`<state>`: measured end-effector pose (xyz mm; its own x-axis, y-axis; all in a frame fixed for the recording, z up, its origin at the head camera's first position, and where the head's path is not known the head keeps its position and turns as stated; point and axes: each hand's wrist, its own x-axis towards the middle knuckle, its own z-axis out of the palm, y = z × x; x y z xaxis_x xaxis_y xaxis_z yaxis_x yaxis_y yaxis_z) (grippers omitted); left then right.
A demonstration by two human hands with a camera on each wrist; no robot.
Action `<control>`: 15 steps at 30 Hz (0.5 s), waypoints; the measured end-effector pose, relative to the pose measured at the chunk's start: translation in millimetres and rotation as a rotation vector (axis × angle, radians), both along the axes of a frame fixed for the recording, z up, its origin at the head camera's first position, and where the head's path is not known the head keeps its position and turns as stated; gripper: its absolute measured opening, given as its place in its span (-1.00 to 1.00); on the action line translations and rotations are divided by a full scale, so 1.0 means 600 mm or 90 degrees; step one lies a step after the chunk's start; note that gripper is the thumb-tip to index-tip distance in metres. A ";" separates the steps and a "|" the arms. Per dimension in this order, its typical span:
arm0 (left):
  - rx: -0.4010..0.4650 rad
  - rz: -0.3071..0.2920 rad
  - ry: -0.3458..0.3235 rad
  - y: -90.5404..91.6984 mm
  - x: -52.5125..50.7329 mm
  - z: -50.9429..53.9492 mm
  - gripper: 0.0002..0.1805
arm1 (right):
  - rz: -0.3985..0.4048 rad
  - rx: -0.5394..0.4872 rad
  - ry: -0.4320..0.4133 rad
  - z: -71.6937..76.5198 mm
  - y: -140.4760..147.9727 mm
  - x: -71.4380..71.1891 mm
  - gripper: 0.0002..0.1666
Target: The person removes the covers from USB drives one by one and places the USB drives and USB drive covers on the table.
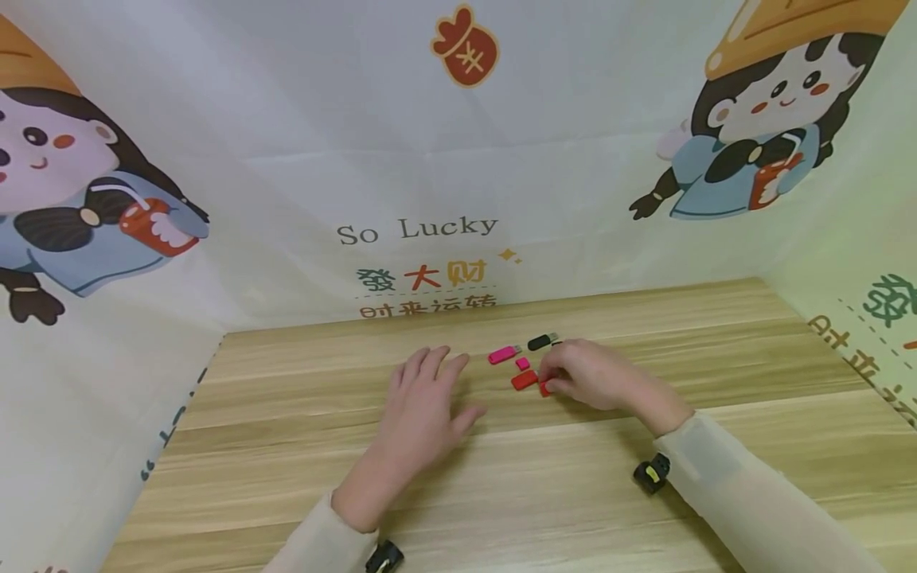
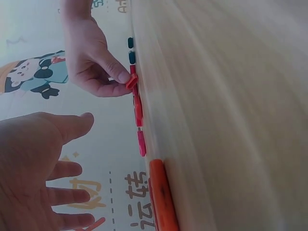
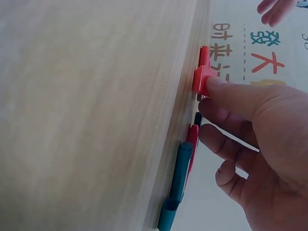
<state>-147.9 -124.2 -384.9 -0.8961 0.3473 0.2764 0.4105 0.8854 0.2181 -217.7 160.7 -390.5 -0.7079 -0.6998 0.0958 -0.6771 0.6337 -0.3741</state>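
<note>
My right hand (image 1: 591, 374) pinches a small red cap (image 3: 203, 79) between thumb and finger, close to the connector end of a red USB stick (image 1: 524, 380). Behind that stick lie a pink USB stick (image 1: 503, 355), a small pink cap (image 1: 522, 364) and a black USB stick (image 1: 541, 342) with its metal plug bare. My left hand (image 1: 423, 414) has its fingers spread and holds nothing; in the left wrist view its palm (image 2: 24, 168) faces the drives.
A teal stick-like object (image 3: 180, 171) and a teal cap (image 3: 168, 214) show in the right wrist view. An orange object (image 2: 164, 195) lies in the left wrist view. Printed cloth walls (image 1: 286, 183) surround the wooden tabletop (image 1: 516, 493).
</note>
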 end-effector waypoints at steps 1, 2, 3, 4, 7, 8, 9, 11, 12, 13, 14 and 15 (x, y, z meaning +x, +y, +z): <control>0.002 0.000 0.001 -0.001 0.000 0.000 -0.20 | 0.000 -0.001 -0.004 0.000 0.000 0.000 -0.89; 0.004 0.000 -0.001 -0.002 0.001 0.001 -0.20 | 0.000 -0.001 -0.007 0.000 0.001 0.000 -0.90; 0.006 0.001 -0.003 -0.003 0.001 0.002 -0.21 | -0.001 -0.002 -0.011 0.000 0.001 0.000 -0.90; 0.006 0.003 -0.004 -0.004 0.001 0.003 -0.21 | -0.001 -0.003 -0.015 0.000 0.001 -0.001 -0.91; 0.009 0.005 -0.002 -0.007 0.002 0.004 -0.22 | -0.003 -0.004 -0.023 -0.002 0.002 -0.002 -0.91; 0.010 0.005 -0.003 -0.008 0.001 0.003 -0.23 | -0.004 -0.005 -0.023 -0.003 0.002 -0.003 -0.91; 0.010 0.004 -0.001 -0.009 0.001 0.003 -0.23 | -0.005 -0.005 -0.023 -0.004 0.002 -0.003 -0.91; 0.011 0.003 0.006 -0.011 0.001 0.001 -0.24 | -0.007 -0.006 -0.024 -0.005 0.002 -0.004 -0.91; 0.011 0.002 0.009 -0.012 0.001 0.000 -0.24 | -0.008 -0.006 -0.024 -0.006 0.002 -0.004 -0.91; 0.010 0.003 0.009 -0.013 0.001 0.000 -0.25 | -0.008 -0.006 -0.023 -0.006 0.002 -0.005 -0.90; 0.011 0.003 0.012 -0.013 0.001 -0.001 -0.25 | -0.008 -0.006 -0.023 -0.006 0.002 -0.005 -0.90; 0.011 0.004 0.013 -0.014 0.001 -0.002 -0.25 | -0.008 -0.005 -0.022 -0.005 0.002 -0.004 -0.90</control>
<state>-147.5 -132.5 -385.9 -0.8924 0.3368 0.3004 0.4094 0.8842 0.2247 -220.3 161.7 -393.6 -0.7192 -0.6906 0.0769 -0.6560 0.6384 -0.4025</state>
